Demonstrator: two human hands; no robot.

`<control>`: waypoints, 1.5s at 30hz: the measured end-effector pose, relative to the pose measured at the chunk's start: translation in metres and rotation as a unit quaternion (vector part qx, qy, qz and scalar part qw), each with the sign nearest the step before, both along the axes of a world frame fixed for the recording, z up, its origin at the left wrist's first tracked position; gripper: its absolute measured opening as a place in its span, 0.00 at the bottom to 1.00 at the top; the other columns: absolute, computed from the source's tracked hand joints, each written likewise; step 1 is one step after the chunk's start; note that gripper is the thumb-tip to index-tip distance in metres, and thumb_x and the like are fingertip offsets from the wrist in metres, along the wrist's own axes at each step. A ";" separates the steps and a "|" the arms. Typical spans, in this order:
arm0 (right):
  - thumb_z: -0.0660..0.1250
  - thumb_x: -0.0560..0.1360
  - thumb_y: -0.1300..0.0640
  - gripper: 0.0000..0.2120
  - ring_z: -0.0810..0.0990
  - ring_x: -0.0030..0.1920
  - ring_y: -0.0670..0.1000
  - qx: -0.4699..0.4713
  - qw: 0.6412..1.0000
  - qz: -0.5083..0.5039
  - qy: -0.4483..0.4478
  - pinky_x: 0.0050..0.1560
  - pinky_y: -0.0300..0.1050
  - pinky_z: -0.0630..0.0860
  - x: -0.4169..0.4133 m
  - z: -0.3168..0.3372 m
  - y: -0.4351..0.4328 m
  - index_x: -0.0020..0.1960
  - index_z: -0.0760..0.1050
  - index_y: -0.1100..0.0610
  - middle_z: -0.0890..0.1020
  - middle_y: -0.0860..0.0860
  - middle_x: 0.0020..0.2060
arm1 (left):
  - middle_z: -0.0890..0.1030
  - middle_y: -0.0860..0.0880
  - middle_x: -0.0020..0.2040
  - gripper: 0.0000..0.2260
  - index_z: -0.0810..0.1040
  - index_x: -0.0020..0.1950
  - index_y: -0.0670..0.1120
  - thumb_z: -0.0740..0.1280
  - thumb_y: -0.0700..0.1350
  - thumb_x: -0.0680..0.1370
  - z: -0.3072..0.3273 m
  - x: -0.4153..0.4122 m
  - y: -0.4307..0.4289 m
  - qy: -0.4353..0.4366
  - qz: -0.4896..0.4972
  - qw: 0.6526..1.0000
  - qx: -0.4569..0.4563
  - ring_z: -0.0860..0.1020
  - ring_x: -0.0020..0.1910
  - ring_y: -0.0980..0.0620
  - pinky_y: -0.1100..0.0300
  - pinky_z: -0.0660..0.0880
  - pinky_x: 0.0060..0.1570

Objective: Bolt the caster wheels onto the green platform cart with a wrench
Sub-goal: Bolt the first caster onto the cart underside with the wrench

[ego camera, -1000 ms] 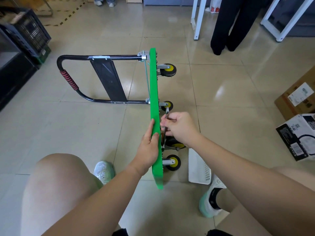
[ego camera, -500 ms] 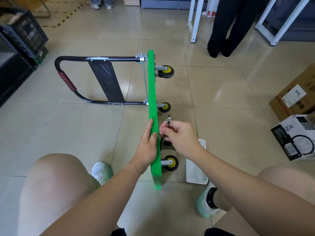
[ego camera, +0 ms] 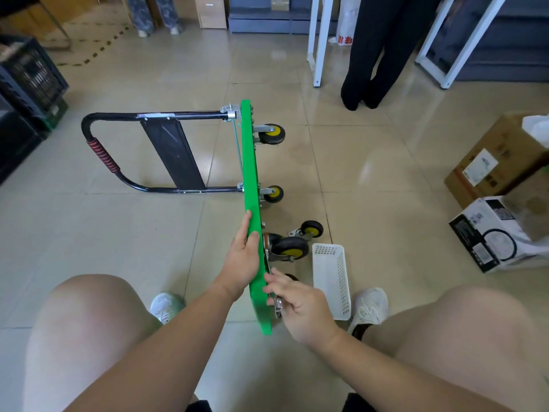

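Note:
The green platform cart (ego camera: 251,173) stands on its long edge on the floor, its black folding handle (ego camera: 101,156) lying out to the left. Two yellow-hubbed casters (ego camera: 271,134) (ego camera: 273,194) are fixed on its far half, and a bigger caster (ego camera: 289,248) sits lower down. A loose caster (ego camera: 310,228) lies on the tiles beside it. My left hand (ego camera: 242,258) rests flat against the platform's left face, thumb on its top edge. My right hand (ego camera: 300,307) grips a metal wrench (ego camera: 278,306) at the platform's near end and hides most of the nearest caster (ego camera: 291,276).
A white perforated basket (ego camera: 331,281) lies on the floor right of the casters, by my right shoe. Cardboard boxes (ego camera: 502,162) and a printed box (ego camera: 499,233) stand at the right. A person in black trousers (ego camera: 368,55) stands beyond; black crates (ego camera: 26,81) stand at the left.
My right hand has moved with the wrench from the middle caster down to the platform's near end. My left hand stays on the platform. The loose caster has come into sight.

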State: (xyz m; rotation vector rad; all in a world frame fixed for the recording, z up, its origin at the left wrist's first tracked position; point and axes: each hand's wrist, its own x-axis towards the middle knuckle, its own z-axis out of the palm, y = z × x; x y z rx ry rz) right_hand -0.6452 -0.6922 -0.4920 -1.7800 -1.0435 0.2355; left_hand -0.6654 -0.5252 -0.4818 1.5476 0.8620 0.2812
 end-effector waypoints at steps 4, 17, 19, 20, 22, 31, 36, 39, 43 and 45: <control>0.60 0.77 0.63 0.17 0.80 0.63 0.45 0.059 0.997 -0.052 0.004 0.62 0.49 0.78 0.003 0.005 0.003 0.57 0.81 0.48 0.83 0.43 0.58 | 0.77 0.60 0.61 0.22 0.58 0.81 0.67 0.53 0.49 0.88 0.002 -0.001 0.000 0.014 -0.005 1.000 -0.009 0.77 0.53 0.61 0.72 0.72 0.48; 0.70 0.77 0.63 0.07 0.86 0.45 0.47 0.001 0.953 -0.075 0.293 0.48 0.45 0.83 0.096 0.066 0.062 0.50 0.83 0.52 0.86 0.48 0.40 | 0.77 0.64 0.63 0.23 0.57 0.80 0.69 0.53 0.50 0.88 0.002 0.003 0.000 0.000 -0.001 1.000 -0.015 0.77 0.61 0.57 0.49 0.74 0.69; 0.70 0.78 0.62 0.07 0.86 0.45 0.49 -0.022 0.956 -0.059 0.287 0.48 0.47 0.84 0.104 0.065 0.069 0.54 0.82 0.56 0.86 0.52 0.42 | 0.76 0.61 0.68 0.23 0.57 0.80 0.70 0.53 0.50 0.87 0.001 0.002 0.000 0.001 -0.002 1.000 -0.010 0.77 0.64 0.56 0.48 0.73 0.71; 0.70 0.78 0.61 0.07 0.86 0.46 0.50 -0.034 0.956 -0.048 0.286 0.48 0.47 0.84 0.106 0.063 0.072 0.55 0.82 0.56 0.86 0.52 0.42 | 0.74 0.59 0.71 0.23 0.57 0.79 0.73 0.53 0.51 0.87 0.000 0.002 0.000 0.000 -0.002 1.000 -0.008 0.76 0.66 0.55 0.48 0.72 0.71; 0.70 0.78 0.61 0.06 0.86 0.46 0.49 -0.050 0.956 -0.029 0.287 0.47 0.47 0.84 0.109 0.063 0.079 0.54 0.82 0.55 0.86 0.51 0.42 | 0.72 0.58 0.75 0.23 0.57 0.74 0.78 0.54 0.52 0.86 -0.003 0.002 0.002 -0.005 -0.006 1.000 -0.006 0.75 0.70 0.53 0.47 0.71 0.73; 0.69 0.79 0.56 0.08 0.86 0.48 0.53 -0.096 0.958 -0.012 0.270 0.52 0.55 0.83 0.100 0.064 0.095 0.45 0.81 0.45 0.87 0.49 0.43 | 0.71 0.55 0.76 0.24 0.57 0.81 0.67 0.53 0.49 0.87 -0.006 0.002 0.004 -0.003 -0.004 1.000 -0.010 0.73 0.72 0.53 0.48 0.69 0.75; 0.70 0.78 0.58 0.14 0.86 0.47 0.46 -0.074 0.963 -0.003 0.259 0.53 0.51 0.83 0.087 0.064 0.085 0.41 0.83 0.40 0.86 0.42 0.42 | 0.69 0.61 0.75 0.23 0.57 0.82 0.63 0.54 0.48 0.88 -0.005 0.003 0.003 -0.021 -0.020 1.000 -0.001 0.70 0.71 0.61 0.71 0.67 0.67; 0.71 0.77 0.59 0.18 0.84 0.46 0.43 -0.058 0.972 -0.004 0.227 0.56 0.47 0.81 0.072 0.061 0.072 0.40 0.82 0.35 0.85 0.39 0.41 | 0.73 0.61 0.72 0.23 0.57 0.82 0.63 0.57 0.49 0.88 -0.008 0.003 0.005 -0.024 -0.016 0.999 -0.018 0.72 0.70 0.62 0.79 0.67 0.59; 0.71 0.75 0.66 0.25 0.83 0.47 0.40 -0.029 0.978 -0.023 0.204 0.54 0.33 0.76 0.051 0.050 0.051 0.40 0.82 0.33 0.85 0.35 0.42 | 0.79 0.56 0.67 0.24 0.58 0.79 0.71 0.56 0.49 0.87 -0.011 0.002 0.006 -0.015 -0.012 1.000 -0.016 0.79 0.63 0.54 0.59 0.75 0.63; 0.67 0.76 0.70 0.27 0.84 0.45 0.41 -0.022 0.980 -0.016 0.196 0.53 0.35 0.77 0.041 0.042 0.040 0.42 0.83 0.35 0.85 0.36 0.43 | 0.80 0.54 0.64 0.24 0.58 0.80 0.68 0.55 0.48 0.87 -0.009 0.002 0.005 -0.008 -0.006 1.000 -0.018 0.80 0.57 0.51 0.55 0.75 0.61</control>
